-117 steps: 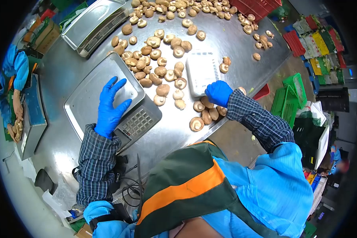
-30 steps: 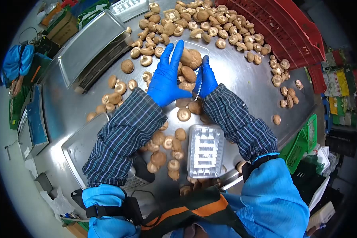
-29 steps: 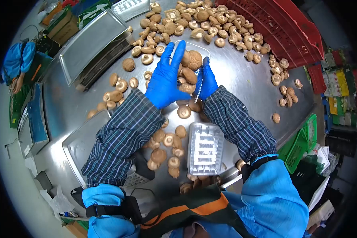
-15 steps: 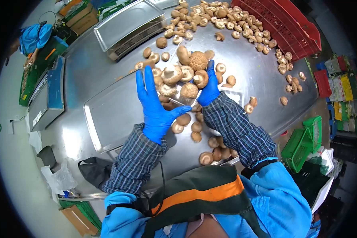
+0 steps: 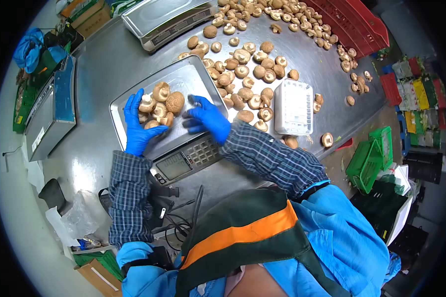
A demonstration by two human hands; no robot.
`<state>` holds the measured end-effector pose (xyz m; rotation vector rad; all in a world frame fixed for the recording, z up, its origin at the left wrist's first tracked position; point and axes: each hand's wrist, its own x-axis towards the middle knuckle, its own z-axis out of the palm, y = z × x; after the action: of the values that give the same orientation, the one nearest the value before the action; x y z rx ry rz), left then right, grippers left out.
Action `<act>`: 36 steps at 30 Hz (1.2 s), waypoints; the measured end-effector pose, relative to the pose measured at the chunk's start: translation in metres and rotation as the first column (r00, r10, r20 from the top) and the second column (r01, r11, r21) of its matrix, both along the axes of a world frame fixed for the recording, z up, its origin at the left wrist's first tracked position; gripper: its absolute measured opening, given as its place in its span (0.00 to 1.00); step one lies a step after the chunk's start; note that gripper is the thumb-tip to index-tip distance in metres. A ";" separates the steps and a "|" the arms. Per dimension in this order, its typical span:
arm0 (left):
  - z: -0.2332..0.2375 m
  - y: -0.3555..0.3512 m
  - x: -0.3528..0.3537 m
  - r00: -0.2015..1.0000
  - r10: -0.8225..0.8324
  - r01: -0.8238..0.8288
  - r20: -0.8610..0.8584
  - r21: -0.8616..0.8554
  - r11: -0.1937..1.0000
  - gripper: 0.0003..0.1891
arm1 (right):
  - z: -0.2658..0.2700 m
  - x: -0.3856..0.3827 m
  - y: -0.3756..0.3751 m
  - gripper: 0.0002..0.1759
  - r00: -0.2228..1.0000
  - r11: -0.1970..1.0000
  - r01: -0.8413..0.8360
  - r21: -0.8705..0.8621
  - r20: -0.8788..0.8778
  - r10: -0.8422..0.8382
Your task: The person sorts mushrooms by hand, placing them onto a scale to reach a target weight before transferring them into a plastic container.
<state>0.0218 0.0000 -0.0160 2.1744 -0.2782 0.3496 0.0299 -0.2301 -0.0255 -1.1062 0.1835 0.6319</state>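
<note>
On the metal pan of the weighing scale [image 5: 200, 74] sits a small heap of shiitake mushrooms [image 5: 161, 106]; the clear punnet under them barely shows. My left hand [image 5: 139, 123], in a blue glove, curves its fingers and thumb around the near left side of this heap. Just right of it is my right hand [image 5: 208, 119], also gloved, fingers apart and holding nothing, over the pan. The scale's display and keypad [image 5: 186, 158] face me. Loose mushrooms [image 5: 245, 93] lie right of the pan.
Stacked clear punnets [image 5: 293, 107] stand at the right among mushrooms. A second scale [image 5: 168, 24] is at the back, with a mushroom pile [image 5: 282, 15] and a red crate [image 5: 354, 24] beyond. Black cables [image 5: 178, 225] lie near the front edge.
The filled punnet has moved left onto the scale pan. My right hand has let go of it and opened; my left hand has closed in around the mushrooms.
</note>
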 end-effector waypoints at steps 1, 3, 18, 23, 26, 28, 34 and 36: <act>-0.004 0.011 0.005 1.000 0.007 -0.007 -0.003 -0.011 1.000 0.59 | 0.001 0.003 -0.007 0.32 0.995 0.995 -0.097 -0.021 -0.013 0.096; -0.012 0.029 0.012 0.991 -0.102 0.096 -0.083 -0.063 0.993 0.58 | 0.006 0.010 -0.033 0.23 0.968 0.960 -0.233 -0.155 0.053 0.243; 0.021 0.055 -0.041 0.968 0.206 -0.204 -0.145 0.028 0.979 0.42 | -0.079 0.170 -0.167 0.29 0.798 -0.089 0.166 -0.982 0.081 0.598; 0.027 0.049 -0.050 0.940 0.243 -0.268 -0.240 -0.078 0.960 0.35 | -0.080 0.158 -0.148 0.37 0.791 -0.150 0.184 -0.971 0.056 0.609; 0.024 0.046 -0.049 0.947 0.215 -0.244 -0.237 -0.100 0.965 0.35 | -0.110 0.161 -0.158 0.38 0.786 0.059 0.271 -0.961 0.256 0.563; 0.025 0.045 -0.046 0.953 0.207 -0.230 -0.222 -0.079 0.970 0.34 | -0.103 0.154 -0.156 0.37 0.789 0.163 0.254 -0.953 0.302 0.535; 0.020 0.033 -0.038 0.970 0.174 -0.189 -0.169 -0.076 0.979 0.32 | -0.133 0.124 -0.159 0.38 0.807 0.313 0.293 -0.903 0.410 0.425; 0.018 0.028 -0.038 0.975 0.153 -0.166 -0.160 -0.070 0.984 0.32 | -0.098 0.114 -0.145 0.43 0.803 0.351 0.253 -0.902 0.398 0.444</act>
<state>-0.0158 0.0278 0.0015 2.1329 -0.0016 0.2752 0.1444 -0.3754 -0.1234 -2.4693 -0.1223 0.1769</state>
